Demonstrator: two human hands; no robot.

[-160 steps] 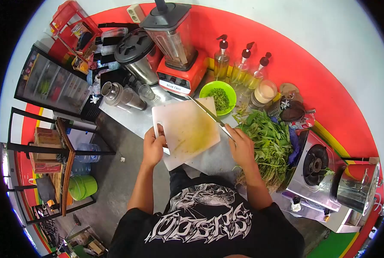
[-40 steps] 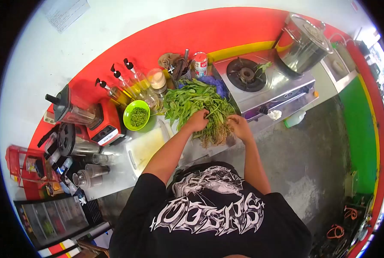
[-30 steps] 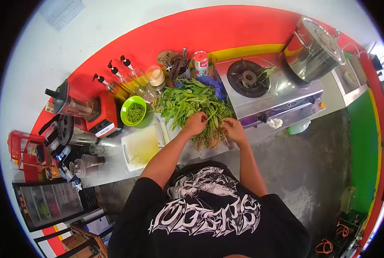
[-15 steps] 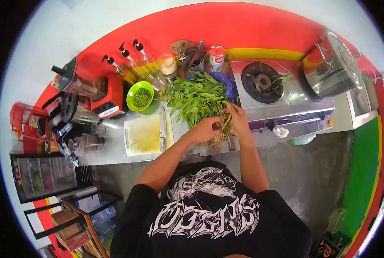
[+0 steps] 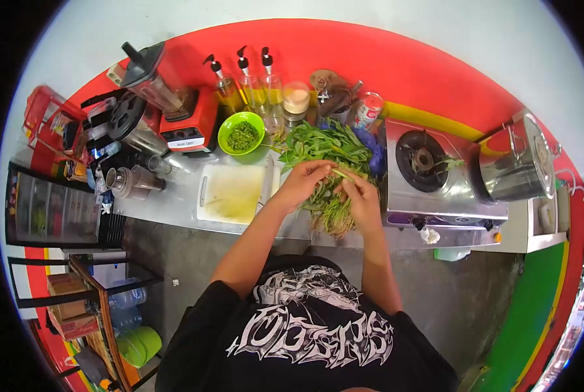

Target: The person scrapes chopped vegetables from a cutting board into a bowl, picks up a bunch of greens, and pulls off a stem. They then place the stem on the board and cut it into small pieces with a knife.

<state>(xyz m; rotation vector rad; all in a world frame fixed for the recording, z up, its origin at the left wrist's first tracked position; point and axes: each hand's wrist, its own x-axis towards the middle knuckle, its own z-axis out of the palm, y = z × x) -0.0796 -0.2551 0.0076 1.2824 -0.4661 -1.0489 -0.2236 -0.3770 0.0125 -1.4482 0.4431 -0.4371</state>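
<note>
A large bunch of leafy greens (image 5: 318, 145), with long stems and stringy roots toward me, lies on the metal counter. Over it, my left hand (image 5: 303, 185) is closed, thumb and fingers pinching one end of a pale green stem (image 5: 345, 175). The fingers of my right hand (image 5: 362, 198) are closed around the same stem a little farther right. Beside my left forearm is a white cutting board (image 5: 230, 189), stained yellow-green, with a knife (image 5: 266, 179) along its right edge. Behind the board stands a lime-green bowl (image 5: 223, 138) of chopped greens.
A gas stove (image 5: 449, 202) adjoins the greens on the right, with a big steel pot (image 5: 517, 160) at its far end. Pump bottles (image 5: 251, 91), a can (image 5: 368, 110) and a red blender (image 5: 191, 124) line the wall. A blue plastic bag (image 5: 375, 157) lies behind the greens.
The camera view has turned, so the counter appears shifted. My left hand has risen from the roots toward the leaves, and a stem now spans between both hands.
</note>
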